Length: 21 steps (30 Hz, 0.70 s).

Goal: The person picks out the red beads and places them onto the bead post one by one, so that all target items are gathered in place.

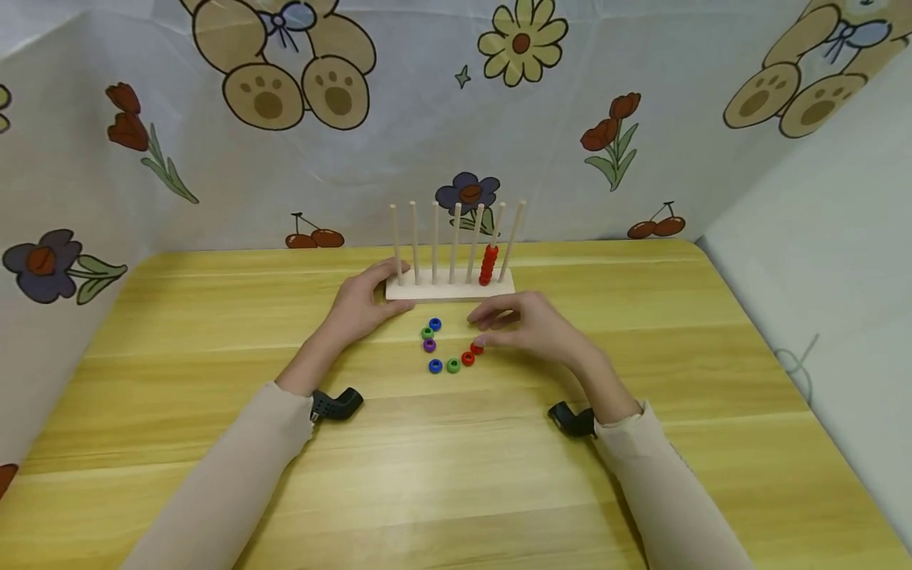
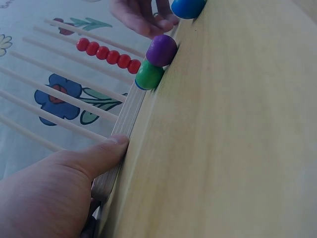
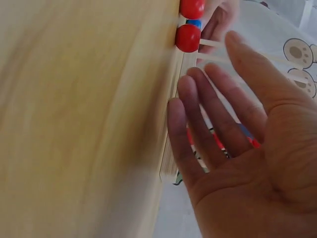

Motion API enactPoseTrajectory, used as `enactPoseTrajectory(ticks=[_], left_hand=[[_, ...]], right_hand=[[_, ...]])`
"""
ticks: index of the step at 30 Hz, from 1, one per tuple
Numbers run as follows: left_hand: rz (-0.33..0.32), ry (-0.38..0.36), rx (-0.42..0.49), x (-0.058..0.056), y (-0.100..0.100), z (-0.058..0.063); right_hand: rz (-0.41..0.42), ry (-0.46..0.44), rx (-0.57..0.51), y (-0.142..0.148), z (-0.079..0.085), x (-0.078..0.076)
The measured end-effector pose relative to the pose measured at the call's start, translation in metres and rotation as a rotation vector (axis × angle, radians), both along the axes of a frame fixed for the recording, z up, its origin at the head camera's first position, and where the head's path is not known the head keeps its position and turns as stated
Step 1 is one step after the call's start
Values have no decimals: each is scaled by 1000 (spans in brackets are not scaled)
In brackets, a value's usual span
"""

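A pale wooden peg stand (image 1: 450, 293) with several upright rods is at the back of the table. My left hand (image 1: 359, 305) grips the left end of its base, thumb along the front edge in the left wrist view. A stack of red beads (image 1: 488, 265) sits on the second rod from the right. My right hand (image 3: 247, 148) holds nothing; its fingers are spread from the thumb in the right wrist view. In the head view its thumb overlaps a loose red bead (image 1: 476, 348). Another red bead (image 1: 468, 359) lies just left of that one.
In front of the stand lie two blue beads, one nearer it (image 1: 435, 324) and one farther forward (image 1: 435, 366), two green beads (image 1: 454, 365) and a purple bead (image 1: 429, 345). A patterned cloth (image 1: 399, 158) hangs behind the wooden table (image 1: 456, 475).
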<state>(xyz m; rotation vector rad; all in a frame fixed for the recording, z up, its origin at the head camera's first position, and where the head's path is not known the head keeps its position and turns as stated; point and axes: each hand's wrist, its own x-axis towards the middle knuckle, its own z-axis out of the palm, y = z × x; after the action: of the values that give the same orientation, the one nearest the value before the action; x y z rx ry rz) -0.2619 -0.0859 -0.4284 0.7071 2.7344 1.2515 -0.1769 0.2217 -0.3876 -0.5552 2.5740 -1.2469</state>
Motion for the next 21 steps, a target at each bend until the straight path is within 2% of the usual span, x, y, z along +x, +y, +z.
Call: enactPoseTrajectory(ticks=[12,21], left_hand=[[18,8,0,3,-1,-2],[11,23,-9,3,2,-3]], right_hand=[[78,-22,10,-4,-4,2],[81,48,80,-9,0,7]])
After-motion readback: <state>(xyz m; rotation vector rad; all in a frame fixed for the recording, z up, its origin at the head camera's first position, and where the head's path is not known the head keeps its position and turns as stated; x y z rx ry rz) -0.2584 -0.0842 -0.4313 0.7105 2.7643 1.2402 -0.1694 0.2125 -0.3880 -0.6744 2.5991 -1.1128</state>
